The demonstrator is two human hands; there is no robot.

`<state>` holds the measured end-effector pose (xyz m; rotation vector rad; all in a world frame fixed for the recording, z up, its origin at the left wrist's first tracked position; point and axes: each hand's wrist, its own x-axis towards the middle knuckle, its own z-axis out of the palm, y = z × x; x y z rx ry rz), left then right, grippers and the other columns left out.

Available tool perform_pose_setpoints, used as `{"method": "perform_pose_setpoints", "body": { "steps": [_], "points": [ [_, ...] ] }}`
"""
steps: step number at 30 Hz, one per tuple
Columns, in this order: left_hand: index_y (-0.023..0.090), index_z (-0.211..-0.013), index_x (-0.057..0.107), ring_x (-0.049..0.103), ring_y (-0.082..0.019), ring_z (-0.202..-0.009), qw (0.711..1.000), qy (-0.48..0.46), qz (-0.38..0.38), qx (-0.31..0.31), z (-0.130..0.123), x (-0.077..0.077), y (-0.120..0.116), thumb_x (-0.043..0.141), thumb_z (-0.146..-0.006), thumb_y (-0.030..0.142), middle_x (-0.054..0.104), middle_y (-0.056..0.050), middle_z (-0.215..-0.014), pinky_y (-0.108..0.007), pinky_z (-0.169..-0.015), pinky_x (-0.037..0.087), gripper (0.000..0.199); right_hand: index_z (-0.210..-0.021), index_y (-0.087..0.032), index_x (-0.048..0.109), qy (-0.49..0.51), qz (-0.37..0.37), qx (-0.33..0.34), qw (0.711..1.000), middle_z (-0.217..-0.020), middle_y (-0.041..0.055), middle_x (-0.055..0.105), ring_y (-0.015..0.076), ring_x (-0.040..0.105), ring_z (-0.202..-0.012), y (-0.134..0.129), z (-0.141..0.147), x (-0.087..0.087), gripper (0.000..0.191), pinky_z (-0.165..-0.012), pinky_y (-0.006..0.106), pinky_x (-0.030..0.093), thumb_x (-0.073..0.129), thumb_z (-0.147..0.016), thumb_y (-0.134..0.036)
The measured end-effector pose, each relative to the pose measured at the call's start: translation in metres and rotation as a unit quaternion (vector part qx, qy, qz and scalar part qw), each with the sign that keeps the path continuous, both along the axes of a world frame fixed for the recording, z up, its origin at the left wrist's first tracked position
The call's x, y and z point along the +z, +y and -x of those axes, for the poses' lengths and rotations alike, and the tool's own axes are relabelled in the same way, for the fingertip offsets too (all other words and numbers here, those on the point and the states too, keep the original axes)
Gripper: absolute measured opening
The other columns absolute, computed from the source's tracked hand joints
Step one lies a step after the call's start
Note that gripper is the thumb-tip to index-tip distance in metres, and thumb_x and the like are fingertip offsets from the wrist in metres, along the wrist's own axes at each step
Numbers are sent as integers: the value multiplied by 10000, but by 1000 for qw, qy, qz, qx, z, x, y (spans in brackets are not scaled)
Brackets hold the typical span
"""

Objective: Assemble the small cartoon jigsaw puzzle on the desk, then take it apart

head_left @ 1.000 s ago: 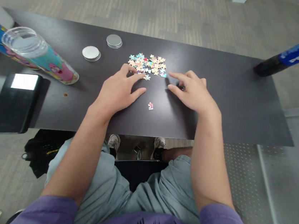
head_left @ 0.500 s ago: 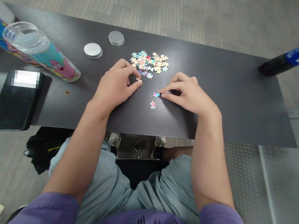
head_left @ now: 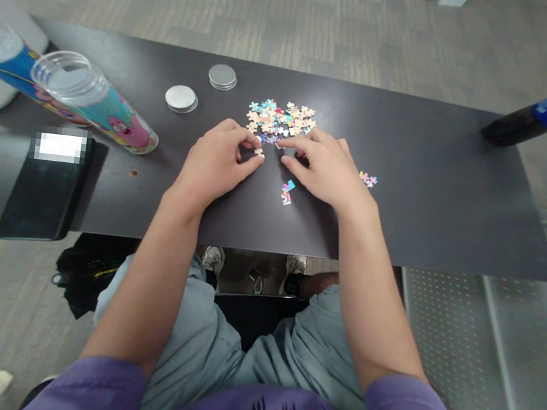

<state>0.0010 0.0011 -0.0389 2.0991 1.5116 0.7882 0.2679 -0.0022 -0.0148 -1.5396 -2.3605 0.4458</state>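
Note:
A pile of jigsaw pieces (head_left: pixel 279 117) lies on the dark table (head_left: pixel 434 184). At its near left edge, my left hand (head_left: pixel 219 159) has a pale piece (head_left: pixel 259 153) between thumb and forefinger. My right hand (head_left: pixel 324 165) reaches to the pile's near edge, its forefinger at a small piece and its thumb a little apart; the fingertips partly cover that piece. Closer to me, a blue and pink piece (head_left: pixel 289 185) touches a pink and white piece (head_left: pixel 286 198). Beyond my right wrist lie some pink and yellow pieces (head_left: pixel 368 179), partly hidden by it.
Two stacks of round discs (head_left: pixel 222 76) (head_left: pixel 181 98) sit left of the pile. Farther left are a clear-topped tube (head_left: pixel 115 118), another tube (head_left: pixel 7 69) and a black phone (head_left: pixel 42 192). A blue and black bottle-like object (head_left: pixel 541 114) stands at the far right.
My right hand has moved left and away from me, off the blue and pink piece, to the pile's edge. That piece now touches the pink and white one. The pieces beyond my wrist have come into view.

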Motion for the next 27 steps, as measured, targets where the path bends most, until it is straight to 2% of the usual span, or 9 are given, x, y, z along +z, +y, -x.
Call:
{"method": "perform_pose_setpoints", "body": {
  "steps": [4,7,13,16,20,24,27],
  "points": [
    [259,-1150,915,728,-237,-898,1000,-8,7,-19,4,3,0,955,-999,190,852,-61,-1201,-409,-907,607,171,-1517,-323,952,16,12,10,1000,-1349,146,813,420,756,-1313,2,-7,0,346,-1201,590,483,738,-1246,-296],
    [260,-1108,886,740,-242,-915,1000,-9,13,-27,5,4,1,944,-999,172,865,-57,-1189,-407,-924,612,152,-1456,-339,986,26,40,46,998,-1336,129,814,400,764,-1278,1,-17,4,306,-1193,584,474,778,-1233,-321],
    [250,-1209,884,769,-241,-937,997,-43,42,-42,4,3,3,928,-996,122,911,-48,-1180,-408,-944,614,253,-1256,-360,1031,52,108,133,984,-1289,92,823,388,767,-1305,-5,-21,13,169,-1243,589,425,895,-1154,-371],
    [252,-1263,901,751,-233,-919,997,-44,52,-36,5,3,3,925,-992,123,903,-45,-1185,-409,-962,632,300,-1323,-360,1011,59,81,108,989,-1276,89,822,376,763,-1250,-5,-20,12,232,-1220,578,432,871,-1140,-328],
    [255,-1245,931,705,-218,-890,999,-7,31,-8,8,3,1,984,-969,218,854,-65,-1285,-423,-972,643,283,-1401,-338,973,70,35,54,995,-1210,80,817,332,737,-1078,-1,-24,5,304,-1190,583,434,797,-1157,-291],
    [268,-1122,933,703,-225,-869,999,16,27,-19,12,6,1,967,-988,258,823,-52,-1182,-431,-918,608,139,-1377,-330,964,74,33,41,996,-1168,73,817,328,716,-1055,2,-25,2,292,-1191,601,421,761,-1168,-306],
    [277,-1110,892,732,-240,-875,999,-3,33,-22,11,7,0,962,-970,233,861,-34,-1113,-431,-904,610,163,-1366,-346,966,63,46,38,996,-1168,72,817,345,715,-1087,0,-21,4,279,-1184,589,426,751,-1189,-338]
  ]
}}
